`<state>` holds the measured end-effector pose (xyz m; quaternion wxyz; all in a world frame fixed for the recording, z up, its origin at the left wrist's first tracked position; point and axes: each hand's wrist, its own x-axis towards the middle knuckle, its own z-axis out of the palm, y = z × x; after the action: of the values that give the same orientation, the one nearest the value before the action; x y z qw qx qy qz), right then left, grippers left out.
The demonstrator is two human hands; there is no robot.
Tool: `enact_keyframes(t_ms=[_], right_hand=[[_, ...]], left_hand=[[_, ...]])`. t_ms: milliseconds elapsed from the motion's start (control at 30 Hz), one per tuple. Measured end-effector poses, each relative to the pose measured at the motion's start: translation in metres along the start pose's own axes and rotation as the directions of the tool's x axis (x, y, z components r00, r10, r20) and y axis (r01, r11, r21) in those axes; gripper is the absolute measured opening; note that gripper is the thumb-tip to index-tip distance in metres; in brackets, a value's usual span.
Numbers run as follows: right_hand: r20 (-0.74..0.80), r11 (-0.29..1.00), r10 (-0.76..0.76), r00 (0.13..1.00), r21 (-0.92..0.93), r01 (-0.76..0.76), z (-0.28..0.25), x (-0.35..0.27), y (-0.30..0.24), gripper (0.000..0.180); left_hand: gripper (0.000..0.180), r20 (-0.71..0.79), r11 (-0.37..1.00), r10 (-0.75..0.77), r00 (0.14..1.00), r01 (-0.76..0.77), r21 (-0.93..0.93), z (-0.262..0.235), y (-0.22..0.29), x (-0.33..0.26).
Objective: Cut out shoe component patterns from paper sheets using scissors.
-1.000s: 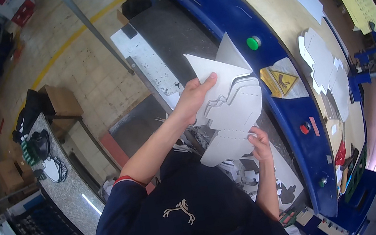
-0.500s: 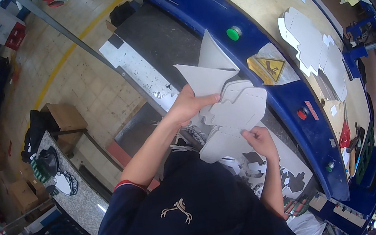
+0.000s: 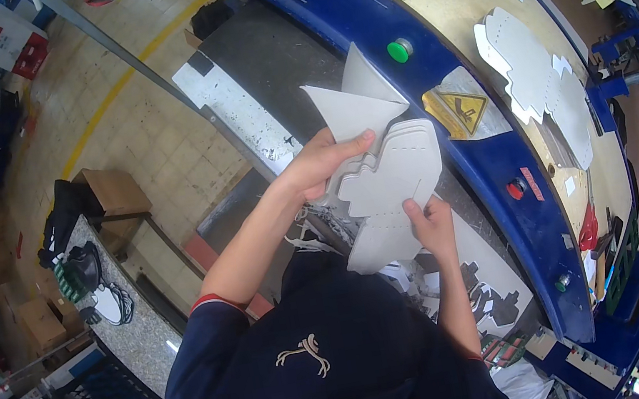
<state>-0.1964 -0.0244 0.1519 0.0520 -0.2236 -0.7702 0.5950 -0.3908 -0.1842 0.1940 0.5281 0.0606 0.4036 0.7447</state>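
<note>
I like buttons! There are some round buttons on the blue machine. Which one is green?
The green button is the one highest up on the blue rim, beside the yellow warning sticker. The red button sits lower down.

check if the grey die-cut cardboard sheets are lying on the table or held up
Held up: the grey die-cut cardboard sheets are gripped by the left hand and right hand, off the table.

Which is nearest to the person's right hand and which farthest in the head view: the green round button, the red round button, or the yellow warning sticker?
From the right hand:
1. Red round button, just to its right on the blue rim.
2. Yellow warning sticker, above it, past the pale cut-out sheet.
3. Green round button, farthest, higher up the rim.
</note>
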Motion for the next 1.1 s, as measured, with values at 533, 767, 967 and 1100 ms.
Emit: enact_keyframes(t_ms=[533,767,967,1100], right_hand=[[0.078,0.989,-0.075,0.994,0.135,0.064,-0.003,0.008,0.016,0.034],[0.067,0.99,-0.005,0.998,0.141,-0.004,0.005,0.013,0.014,0.031],[0.075,0.963,0.04,0.996,0.262,-0.059,0.002,0.014,0.019,0.029],[0.065,0.979,0.014,0.998,0.202,-0.027,0.004,0.011,0.038,0.03]], left_hand=[[0.036,-0.238,0.998,0.041,0.97,-0.051,-0.036,-0.009,-0.01,-0.018],[0.033,-0.216,0.986,0.162,0.963,-0.148,0.082,-0.013,-0.015,-0.023],[0.037,-0.049,0.981,0.189,0.981,-0.186,0.06,-0.02,-0.025,-0.043],[0.04,-0.124,0.979,0.182,0.975,-0.168,0.117,-0.018,-0.043,-0.037]])
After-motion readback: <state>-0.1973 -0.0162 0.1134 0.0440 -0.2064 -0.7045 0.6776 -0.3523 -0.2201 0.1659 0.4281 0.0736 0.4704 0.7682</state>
